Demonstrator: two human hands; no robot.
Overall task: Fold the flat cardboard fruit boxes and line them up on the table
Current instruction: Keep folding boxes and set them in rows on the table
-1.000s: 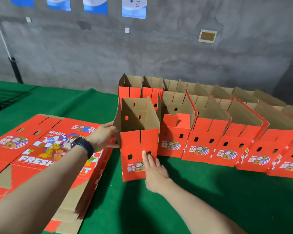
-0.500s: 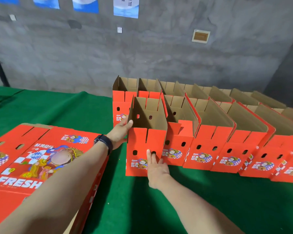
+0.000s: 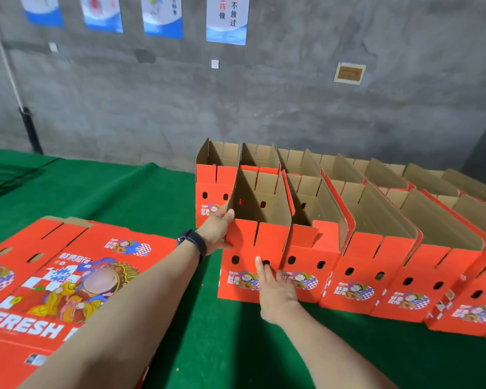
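A folded red fruit box point(image 3: 244, 248) with an open brown inside stands at the left end of the front row of folded boxes point(image 3: 376, 265). My left hand point(image 3: 218, 227), a dark band on its wrist, grips the box's left wall near the top edge. My right hand point(image 3: 272, 290) lies flat with spread fingers against the box's front face. A second row of folded boxes point(image 3: 292, 161) stands behind. A stack of flat red boxes point(image 3: 68, 276) printed with "FRESH" lies at the left, partly hidden by my left forearm.
Green cloth point(image 3: 118, 192) covers the table. A grey concrete wall point(image 3: 264, 108) with blue-and-white posters rises right behind the back row. Bare cloth lies to the left of the rows and in front of them.
The box has slid away from me and to the right, until it stands against the front row's left end. Both hands moved with it, keeping their places on its side and front.
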